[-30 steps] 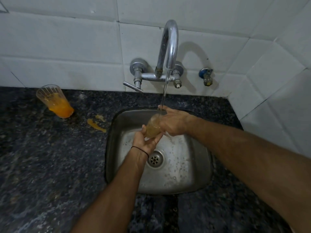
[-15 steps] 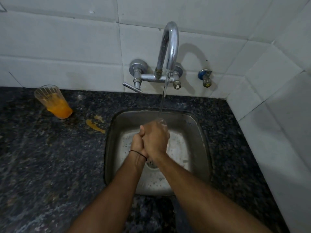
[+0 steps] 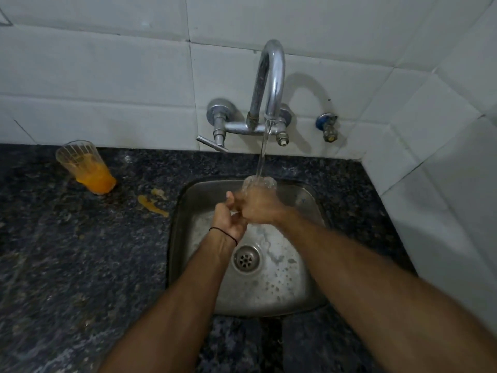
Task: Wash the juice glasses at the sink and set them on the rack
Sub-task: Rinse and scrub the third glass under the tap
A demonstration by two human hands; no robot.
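Over the steel sink (image 3: pixel 309 286) I hold a clear juice glass (image 3: pixel 259 183) upright under the tap's running stream. My right hand (image 3: pixel 259 207) grips the glass round its body, and only the rim shows above my fingers. My left hand (image 3: pixel 228 219) is curled round the lower part of the glass from the left, with a black band on its wrist. Water falls from the tap (image 3: pixel 271 84) into the glass mouth. A second glass (image 3: pixel 86 165) with orange juice in it stands on the dark counter at the far left.
Spilled orange juice (image 3: pixel 152 201) lies on the granite counter (image 3: pixel 67 265) between the second glass and the sink. The tap lever (image 3: pixel 212 144) points left. A small blue valve (image 3: pixel 326 127) sits on the tiled wall. A tiled side wall closes the right.
The glass has turned from tilted to upright and moved up under the stream. My right hand has shifted from covering its top to gripping its body. The cloudy juice residue has cleared.
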